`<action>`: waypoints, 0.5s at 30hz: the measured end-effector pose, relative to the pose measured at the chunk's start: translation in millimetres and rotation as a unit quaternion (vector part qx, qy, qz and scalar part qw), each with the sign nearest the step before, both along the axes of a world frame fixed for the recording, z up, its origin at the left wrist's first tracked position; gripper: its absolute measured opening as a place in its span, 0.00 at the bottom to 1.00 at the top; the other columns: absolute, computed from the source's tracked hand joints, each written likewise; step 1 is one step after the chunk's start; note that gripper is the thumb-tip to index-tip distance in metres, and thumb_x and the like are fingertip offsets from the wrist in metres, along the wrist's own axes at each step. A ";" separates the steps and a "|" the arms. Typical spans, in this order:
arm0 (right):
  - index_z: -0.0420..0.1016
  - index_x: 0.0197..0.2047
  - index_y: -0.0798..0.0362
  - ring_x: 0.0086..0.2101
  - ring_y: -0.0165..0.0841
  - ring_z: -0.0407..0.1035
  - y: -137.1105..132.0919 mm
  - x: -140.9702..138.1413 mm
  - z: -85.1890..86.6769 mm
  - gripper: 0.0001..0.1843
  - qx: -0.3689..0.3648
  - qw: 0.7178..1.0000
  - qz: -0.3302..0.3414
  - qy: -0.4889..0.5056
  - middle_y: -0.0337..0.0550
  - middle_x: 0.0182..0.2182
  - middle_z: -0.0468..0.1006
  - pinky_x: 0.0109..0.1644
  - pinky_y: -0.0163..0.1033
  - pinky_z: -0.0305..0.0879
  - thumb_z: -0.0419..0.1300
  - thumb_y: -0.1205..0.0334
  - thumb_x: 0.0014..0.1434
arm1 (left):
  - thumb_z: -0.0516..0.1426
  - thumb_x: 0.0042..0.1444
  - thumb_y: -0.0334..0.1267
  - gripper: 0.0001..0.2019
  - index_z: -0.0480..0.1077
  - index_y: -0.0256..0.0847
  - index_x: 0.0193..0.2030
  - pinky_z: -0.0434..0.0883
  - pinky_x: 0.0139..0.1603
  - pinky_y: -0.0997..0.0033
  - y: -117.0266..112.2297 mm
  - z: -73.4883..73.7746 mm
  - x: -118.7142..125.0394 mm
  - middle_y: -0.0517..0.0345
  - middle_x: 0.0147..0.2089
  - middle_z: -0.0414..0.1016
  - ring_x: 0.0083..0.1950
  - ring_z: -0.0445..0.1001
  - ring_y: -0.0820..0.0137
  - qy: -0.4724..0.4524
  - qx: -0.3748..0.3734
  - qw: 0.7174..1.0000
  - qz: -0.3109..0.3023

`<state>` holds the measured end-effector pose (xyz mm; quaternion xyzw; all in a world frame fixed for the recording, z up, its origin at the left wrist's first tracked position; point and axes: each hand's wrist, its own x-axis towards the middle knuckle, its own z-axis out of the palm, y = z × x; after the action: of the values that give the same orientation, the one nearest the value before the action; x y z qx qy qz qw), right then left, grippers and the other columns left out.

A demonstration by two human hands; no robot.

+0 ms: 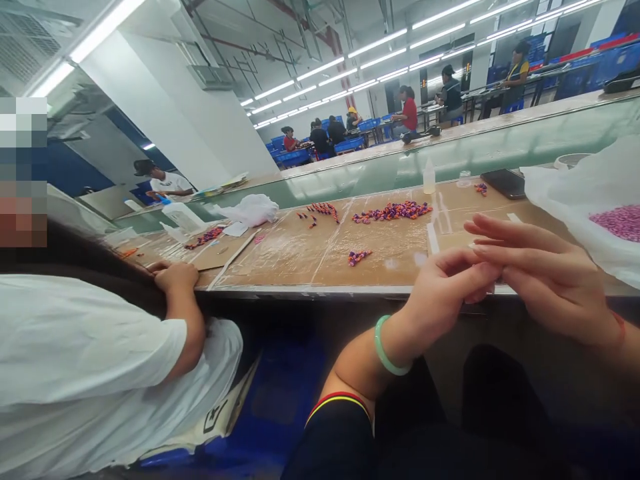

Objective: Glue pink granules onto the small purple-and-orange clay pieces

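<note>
In the head view, holding left hand (pixel 443 290) and right hand (pixel 560 277) together at the near edge of the worktop (pixel 280 257), left thumb and fingers drawn in, right fingers stretched across the left fingertips, impossible to tell whether pinching anything between. Left of both, seeing a pile (pixel 393 212) of purple-and-orange pieces on the worktop, with a small cluster (pixel 357 257) nearer the edge. Beyond, seeing an upright bottle (pixel 429 179), a jar (pixel 465 179), a phone (pixel 501 184) and, rightmost, pink pieces (pixel 620 222) on white plastic (pixel 553 200).
</note>
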<state>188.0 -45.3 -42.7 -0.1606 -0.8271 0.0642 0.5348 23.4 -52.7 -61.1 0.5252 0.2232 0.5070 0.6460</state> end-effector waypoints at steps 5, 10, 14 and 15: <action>0.72 0.65 0.37 0.60 0.44 0.71 1.9 -6.5 -5.4 0.31 0.036 0.999 -0.036 0.003 0.40 0.66 0.70 0.61 0.53 0.74 0.56 0.74 0.64 | 0.68 0.52 0.55 0.20 0.73 0.40 0.33 0.61 0.30 0.73 4.0 -5.9 3.8 0.63 0.28 0.67 0.28 0.61 0.77 -0.003 0.036 0.997 0.071; 0.76 0.56 0.49 0.50 0.38 0.76 -3.4 -7.6 -2.1 0.17 -0.003 0.996 -0.086 0.039 0.47 0.51 0.80 0.51 0.46 0.75 0.55 0.69 0.66 | 0.66 0.56 0.53 0.18 0.72 0.40 0.31 0.63 0.29 0.73 5.9 -7.5 0.9 0.63 0.26 0.68 0.27 0.61 0.77 0.011 0.101 0.987 0.126; 0.74 0.36 0.51 0.30 0.30 0.73 -12.0 -3.2 9.8 0.06 -0.101 0.990 -0.099 -0.011 0.38 0.30 0.79 0.32 0.35 0.68 0.58 0.69 0.63 | 0.64 0.57 0.47 0.14 0.71 0.40 0.29 0.62 0.27 0.74 -1.2 1.6 -5.5 0.62 0.24 0.69 0.25 0.62 0.77 0.069 0.152 0.973 0.158; 0.73 0.34 0.51 0.29 0.29 0.73 -13.9 -2.5 12.5 0.07 -0.115 0.989 -0.093 -0.033 0.37 0.29 0.79 0.31 0.35 0.67 0.58 0.71 0.62 | 0.64 0.57 0.45 0.13 0.71 0.40 0.28 0.63 0.27 0.73 -3.3 4.6 -6.6 0.62 0.25 0.70 0.25 0.63 0.76 0.089 0.171 0.967 0.168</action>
<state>185.5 -59.2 -30.2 -0.2989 -0.8132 0.1033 0.4885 16.8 -56.0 -56.5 0.6257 0.2751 0.5899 0.4300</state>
